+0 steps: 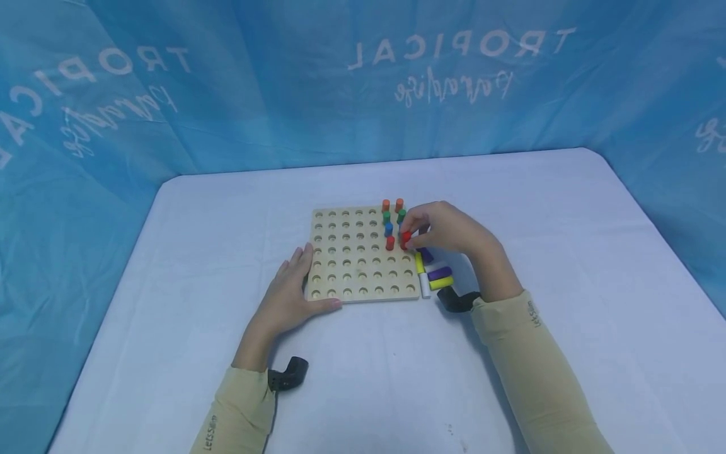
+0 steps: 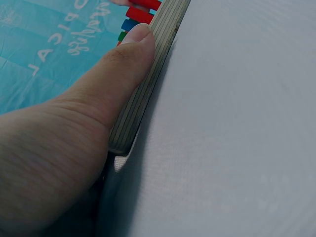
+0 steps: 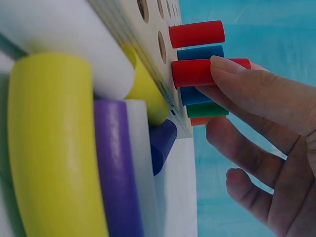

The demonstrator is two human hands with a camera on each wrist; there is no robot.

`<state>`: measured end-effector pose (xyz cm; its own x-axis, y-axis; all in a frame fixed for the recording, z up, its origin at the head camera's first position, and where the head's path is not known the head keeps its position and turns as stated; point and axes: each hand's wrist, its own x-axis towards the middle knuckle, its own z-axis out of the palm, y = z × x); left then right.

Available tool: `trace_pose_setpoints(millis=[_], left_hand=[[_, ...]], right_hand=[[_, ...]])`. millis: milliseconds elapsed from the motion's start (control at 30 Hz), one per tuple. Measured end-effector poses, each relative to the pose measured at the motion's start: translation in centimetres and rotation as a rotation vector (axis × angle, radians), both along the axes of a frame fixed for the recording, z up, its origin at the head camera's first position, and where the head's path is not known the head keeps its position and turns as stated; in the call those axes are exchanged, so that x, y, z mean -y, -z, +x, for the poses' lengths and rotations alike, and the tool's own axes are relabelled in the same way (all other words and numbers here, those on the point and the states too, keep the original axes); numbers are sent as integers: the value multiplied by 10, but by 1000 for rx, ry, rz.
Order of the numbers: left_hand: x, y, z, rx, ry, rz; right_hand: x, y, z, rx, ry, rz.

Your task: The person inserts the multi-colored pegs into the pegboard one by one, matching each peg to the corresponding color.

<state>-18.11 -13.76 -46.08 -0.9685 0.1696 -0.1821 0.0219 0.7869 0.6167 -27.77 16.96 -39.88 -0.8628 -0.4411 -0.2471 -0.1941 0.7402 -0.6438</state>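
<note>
Pinching red peg [image 3: 192,74] with right hand [image 1: 450,228] near orange [image 1: 386,205], green [image 1: 387,218], blue pegs [image 1: 388,230] in pegboard [image 1: 354,270]; touching near edge with straight-fingered left hand [image 1: 289,290].

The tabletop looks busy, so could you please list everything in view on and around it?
Pegboard: one, pale wood, on the tabletop
Orange pegs: two, orange, board's far right
Green pegs: two, green, nearer than orange
Blue pegs: two, blue, nearer than green
Red pegs: two, red, nearer than blue
Yellow pegs: two visible, yellow, right of board
Purple pegs: two visible, purple, right of board
White pegs: two visible, white, right of board
Tabletop: one, white, under everything
Backdrop: one, blue, behind
Wrist devices: two, black, one per wrist
Sleeves: two, tan, forearms
Left hand: one, bare, board's near-left corner
Right hand: one, bare, pinching a red peg
</note>
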Motion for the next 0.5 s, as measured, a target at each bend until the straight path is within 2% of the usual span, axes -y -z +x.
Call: trace_pose_setpoints(millis=[500], left_hand=[[1,0,0,8,-8,8]], right_hand=[[4,-1,2,10,-17,70]])
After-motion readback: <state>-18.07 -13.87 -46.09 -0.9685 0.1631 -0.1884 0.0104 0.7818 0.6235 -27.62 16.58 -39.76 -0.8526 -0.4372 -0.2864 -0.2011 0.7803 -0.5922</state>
